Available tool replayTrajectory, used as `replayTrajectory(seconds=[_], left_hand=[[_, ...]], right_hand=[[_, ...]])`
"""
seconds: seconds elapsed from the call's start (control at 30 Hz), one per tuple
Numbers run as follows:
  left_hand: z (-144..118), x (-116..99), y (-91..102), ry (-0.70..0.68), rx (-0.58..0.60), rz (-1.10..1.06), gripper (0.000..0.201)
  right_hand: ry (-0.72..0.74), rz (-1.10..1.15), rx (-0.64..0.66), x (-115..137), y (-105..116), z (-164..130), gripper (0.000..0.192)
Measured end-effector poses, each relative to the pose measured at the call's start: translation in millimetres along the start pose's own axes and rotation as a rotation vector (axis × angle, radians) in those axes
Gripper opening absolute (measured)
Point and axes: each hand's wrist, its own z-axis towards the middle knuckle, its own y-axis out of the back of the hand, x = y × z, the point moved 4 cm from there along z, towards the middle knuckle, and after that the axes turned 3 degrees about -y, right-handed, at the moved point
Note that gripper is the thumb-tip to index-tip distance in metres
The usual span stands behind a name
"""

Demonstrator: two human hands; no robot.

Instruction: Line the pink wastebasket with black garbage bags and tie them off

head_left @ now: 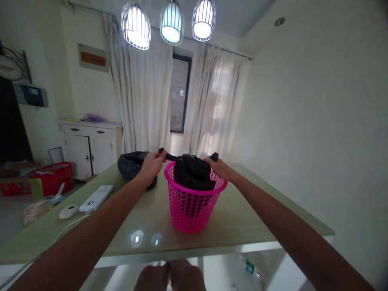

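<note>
One pink basket (191, 216) stands upright on the worktop (248, 218), front rim uncovered. The black bag (194, 171) appears partly inserted, not yet spread; fingers of the left hand (152, 165) and right hand (219, 167) grip its opposite ends. Beyond, leftward: a black bundle (129, 165).

a home: curtains (148, 89), pendant lamps (136, 26)
</note>
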Motion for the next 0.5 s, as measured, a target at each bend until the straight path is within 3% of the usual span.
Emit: replayTrajectory(seconds=[0.1,0.17,0.23,0.33,0.37,0.4,0.47,0.5], left_hand=[[-5,32,14.9,0.056,-0.016,0.116,0.065],[-10,42,16.0,0.077,-0.001,0.113,0.058],[-16,34,17.8,0.008,-0.092,0.154,0.050],[-36,-7,17.7,-0.350,-0.284,0.352,0.048],[-46,-23,12.1,-0.506,-0.260,0.412,0.042],[-57,-36,3.0,-0.646,-0.160,0.447,0.033],[-83,-53,-22.6,-0.883,0.192,0.509,0.029],[-95,-56,-33.2,-0.967,0.300,0.565,0.030]], right_hand=[[-0.012,-0.308,-0.067,-18,13,-8,0.031],[-0.016,-0.412,-0.080,-19,18,-9,0.034],[0.002,-0.365,-0.098,-10,22,-6,0.039],[0.091,-0.138,-0.067,13,20,4,0.046],[0.108,-0.090,-0.014,20,14,8,0.050],[0.115,-0.067,0.056,26,5,11,0.056],[0.127,-0.091,0.255,33,-21,16,0.062],[0.144,-0.131,0.355,36,-35,17,0.054]])
